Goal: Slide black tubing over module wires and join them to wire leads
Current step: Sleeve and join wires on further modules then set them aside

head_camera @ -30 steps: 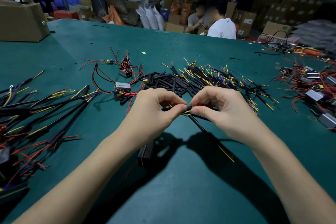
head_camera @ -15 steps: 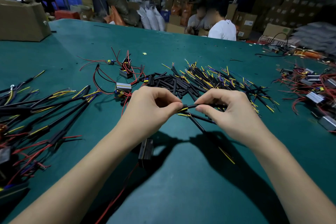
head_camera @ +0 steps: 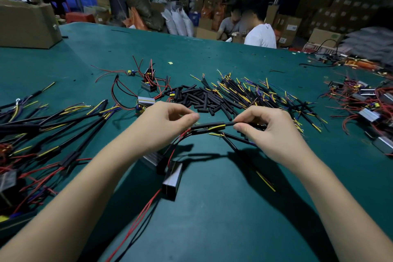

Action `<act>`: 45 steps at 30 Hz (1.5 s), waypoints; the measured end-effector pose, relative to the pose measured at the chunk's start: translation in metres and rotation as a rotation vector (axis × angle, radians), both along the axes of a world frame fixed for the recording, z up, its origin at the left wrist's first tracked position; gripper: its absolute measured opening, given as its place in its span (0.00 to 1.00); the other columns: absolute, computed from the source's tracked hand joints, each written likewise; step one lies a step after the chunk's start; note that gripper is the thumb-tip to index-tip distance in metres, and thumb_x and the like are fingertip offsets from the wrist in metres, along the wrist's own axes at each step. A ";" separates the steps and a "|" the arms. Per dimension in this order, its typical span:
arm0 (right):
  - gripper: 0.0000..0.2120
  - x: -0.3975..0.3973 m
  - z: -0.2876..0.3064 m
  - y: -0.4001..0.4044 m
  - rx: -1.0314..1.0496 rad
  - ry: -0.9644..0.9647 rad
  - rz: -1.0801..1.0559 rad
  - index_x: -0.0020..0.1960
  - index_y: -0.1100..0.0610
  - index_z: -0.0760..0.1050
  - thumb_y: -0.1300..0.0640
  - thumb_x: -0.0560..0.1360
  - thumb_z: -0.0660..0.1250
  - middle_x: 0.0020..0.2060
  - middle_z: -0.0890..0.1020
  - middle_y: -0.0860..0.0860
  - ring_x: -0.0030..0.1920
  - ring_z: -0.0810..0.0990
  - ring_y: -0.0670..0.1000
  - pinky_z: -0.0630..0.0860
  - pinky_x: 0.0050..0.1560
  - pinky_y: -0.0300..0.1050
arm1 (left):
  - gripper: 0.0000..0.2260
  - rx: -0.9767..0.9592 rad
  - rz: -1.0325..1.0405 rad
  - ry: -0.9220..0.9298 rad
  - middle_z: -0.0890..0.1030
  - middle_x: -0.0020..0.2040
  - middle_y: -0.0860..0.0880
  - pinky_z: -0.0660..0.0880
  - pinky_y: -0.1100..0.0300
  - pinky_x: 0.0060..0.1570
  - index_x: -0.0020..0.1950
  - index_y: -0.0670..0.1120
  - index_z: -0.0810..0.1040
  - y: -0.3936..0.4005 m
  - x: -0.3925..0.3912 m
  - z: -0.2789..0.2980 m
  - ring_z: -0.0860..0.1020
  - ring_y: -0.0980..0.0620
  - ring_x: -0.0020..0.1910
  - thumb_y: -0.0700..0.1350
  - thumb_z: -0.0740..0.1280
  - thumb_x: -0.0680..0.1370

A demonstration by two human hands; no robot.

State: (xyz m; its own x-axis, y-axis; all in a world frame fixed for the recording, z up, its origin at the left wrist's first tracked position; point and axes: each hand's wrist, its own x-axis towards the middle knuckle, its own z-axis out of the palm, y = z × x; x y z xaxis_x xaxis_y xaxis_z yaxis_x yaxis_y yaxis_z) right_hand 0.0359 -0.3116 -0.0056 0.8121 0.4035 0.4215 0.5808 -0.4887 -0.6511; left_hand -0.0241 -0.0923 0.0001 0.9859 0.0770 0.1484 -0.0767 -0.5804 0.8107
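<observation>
My left hand [head_camera: 163,125] pinches the red and black module wires where they enter a piece of black tubing [head_camera: 207,125]. My right hand [head_camera: 268,132] pinches the black wire lead at the tubing's other end; a yellow strand [head_camera: 217,128] shows between the hands. The dark module [head_camera: 171,181] hangs below on its red wire [head_camera: 136,227], just above the green table [head_camera: 223,219]. A second tubed lead [head_camera: 231,137] runs under the first.
A heap of cut black tubing [head_camera: 197,98] and a pile of yellow-tipped wire leads [head_camera: 259,95] lie beyond my hands. Finished assemblies [head_camera: 53,125] lie at left, loose modules with red wires [head_camera: 365,104] at right, a cardboard box [head_camera: 27,25] far left. Two people sit beyond the table.
My hands have moved apart, exposing the tubing and yellow strand between them. The module has swung into view from under my left wrist.
</observation>
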 end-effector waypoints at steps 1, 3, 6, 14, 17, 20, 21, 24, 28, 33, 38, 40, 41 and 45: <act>0.06 0.001 -0.001 0.000 -0.002 0.004 -0.003 0.40 0.52 0.80 0.62 0.71 0.73 0.33 0.81 0.45 0.33 0.76 0.42 0.69 0.38 0.30 | 0.06 -0.004 -0.032 0.042 0.85 0.39 0.54 0.74 0.64 0.44 0.47 0.52 0.83 0.004 -0.001 0.002 0.80 0.59 0.38 0.52 0.67 0.76; 0.06 0.001 -0.003 0.001 -0.009 0.016 -0.004 0.39 0.52 0.81 0.62 0.71 0.73 0.32 0.81 0.44 0.32 0.74 0.40 0.67 0.36 0.28 | 0.07 0.007 -0.119 0.123 0.85 0.40 0.54 0.76 0.63 0.49 0.51 0.52 0.83 0.007 -0.003 0.004 0.82 0.56 0.42 0.49 0.70 0.75; 0.06 0.002 -0.005 0.000 -0.005 0.017 -0.006 0.39 0.53 0.81 0.62 0.71 0.73 0.31 0.80 0.44 0.31 0.74 0.39 0.67 0.35 0.27 | 0.10 0.080 -0.133 0.102 0.85 0.41 0.55 0.75 0.65 0.50 0.54 0.53 0.83 0.005 -0.001 0.002 0.82 0.56 0.44 0.46 0.73 0.73; 0.05 0.006 -0.008 -0.001 0.062 0.013 -0.005 0.39 0.55 0.81 0.63 0.71 0.73 0.29 0.79 0.43 0.30 0.73 0.40 0.67 0.34 0.28 | 0.09 -0.053 -0.032 -0.066 0.85 0.37 0.54 0.76 0.68 0.42 0.48 0.51 0.85 -0.004 0.005 -0.011 0.81 0.59 0.35 0.39 0.74 0.72; 0.05 0.008 -0.009 -0.004 0.068 0.012 -0.016 0.39 0.54 0.81 0.63 0.71 0.73 0.31 0.81 0.45 0.31 0.74 0.40 0.68 0.35 0.29 | 0.08 -0.044 -0.013 -0.110 0.84 0.38 0.58 0.75 0.69 0.42 0.49 0.50 0.85 -0.009 0.007 -0.018 0.79 0.61 0.35 0.39 0.73 0.72; 0.08 0.011 -0.012 -0.003 0.060 0.008 -0.036 0.38 0.53 0.80 0.64 0.71 0.73 0.30 0.81 0.45 0.30 0.74 0.41 0.69 0.35 0.29 | 0.08 -0.087 0.019 -0.134 0.82 0.32 0.58 0.72 0.72 0.36 0.49 0.48 0.85 -0.014 0.008 -0.023 0.78 0.62 0.30 0.37 0.72 0.73; 0.08 0.011 -0.013 -0.002 0.048 0.001 -0.040 0.39 0.52 0.80 0.64 0.71 0.73 0.31 0.80 0.45 0.31 0.74 0.41 0.69 0.36 0.29 | 0.09 -0.106 0.019 -0.141 0.81 0.30 0.58 0.70 0.73 0.33 0.49 0.48 0.85 -0.016 0.009 -0.024 0.77 0.63 0.27 0.37 0.72 0.73; 0.10 0.007 -0.015 0.004 -0.043 -0.033 -0.009 0.50 0.51 0.80 0.62 0.72 0.72 0.38 0.80 0.47 0.38 0.78 0.45 0.72 0.45 0.32 | 0.08 -0.100 -0.004 -0.165 0.79 0.27 0.56 0.65 0.71 0.29 0.49 0.50 0.85 -0.023 0.008 -0.028 0.70 0.61 0.24 0.38 0.71 0.74; 0.12 0.002 -0.017 0.009 -0.240 -0.179 0.047 0.55 0.52 0.80 0.60 0.72 0.72 0.43 0.80 0.48 0.43 0.79 0.52 0.74 0.53 0.52 | 0.08 -0.058 -0.022 -0.169 0.84 0.37 0.53 0.76 0.62 0.39 0.51 0.51 0.84 -0.023 0.008 -0.027 0.77 0.52 0.32 0.41 0.72 0.74; 0.03 0.001 -0.011 0.005 -0.262 -0.322 0.009 0.47 0.53 0.83 0.58 0.73 0.72 0.40 0.81 0.46 0.43 0.79 0.51 0.67 0.47 0.49 | 0.06 -0.123 0.048 -0.185 0.85 0.42 0.53 0.77 0.58 0.54 0.52 0.51 0.83 -0.003 0.009 -0.016 0.81 0.58 0.43 0.45 0.69 0.76; 0.02 -0.001 -0.004 0.002 -0.312 -0.470 -0.111 0.43 0.52 0.83 0.58 0.72 0.73 0.37 0.81 0.43 0.43 0.76 0.51 0.61 0.46 0.47 | 0.07 -0.211 0.104 -0.233 0.84 0.39 0.50 0.76 0.67 0.41 0.47 0.45 0.83 0.001 0.006 -0.004 0.79 0.61 0.35 0.44 0.66 0.78; 0.03 0.001 -0.002 0.000 -0.294 -0.498 -0.179 0.42 0.51 0.83 0.58 0.71 0.74 0.37 0.81 0.43 0.43 0.74 0.51 0.57 0.45 0.45 | 0.08 -0.257 -0.014 -0.211 0.83 0.35 0.50 0.72 0.68 0.34 0.44 0.45 0.83 -0.004 0.000 0.004 0.77 0.59 0.31 0.45 0.66 0.78; 0.03 0.002 0.000 -0.002 -0.272 -0.501 -0.216 0.42 0.51 0.83 0.58 0.71 0.74 0.36 0.81 0.43 0.43 0.74 0.52 0.56 0.44 0.45 | 0.09 -0.298 -0.127 -0.158 0.81 0.33 0.50 0.71 0.67 0.32 0.44 0.44 0.83 -0.007 -0.004 0.008 0.75 0.58 0.30 0.47 0.66 0.78; 0.03 0.008 0.004 -0.002 -0.149 -0.461 -0.332 0.43 0.53 0.84 0.58 0.69 0.75 0.37 0.84 0.47 0.44 0.73 0.55 0.60 0.45 0.46 | 0.07 -0.411 -0.636 0.207 0.81 0.37 0.49 0.74 0.66 0.33 0.48 0.46 0.82 -0.029 -0.015 0.006 0.79 0.53 0.34 0.47 0.66 0.79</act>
State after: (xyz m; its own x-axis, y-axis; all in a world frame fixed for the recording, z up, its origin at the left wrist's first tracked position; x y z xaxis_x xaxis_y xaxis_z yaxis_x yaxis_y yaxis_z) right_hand 0.0441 -0.3138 -0.0017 0.6515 0.2404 0.7195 0.5876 -0.7598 -0.2782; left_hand -0.0386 -0.1215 0.0058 0.8634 -0.5031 0.0391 -0.1180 -0.1259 0.9850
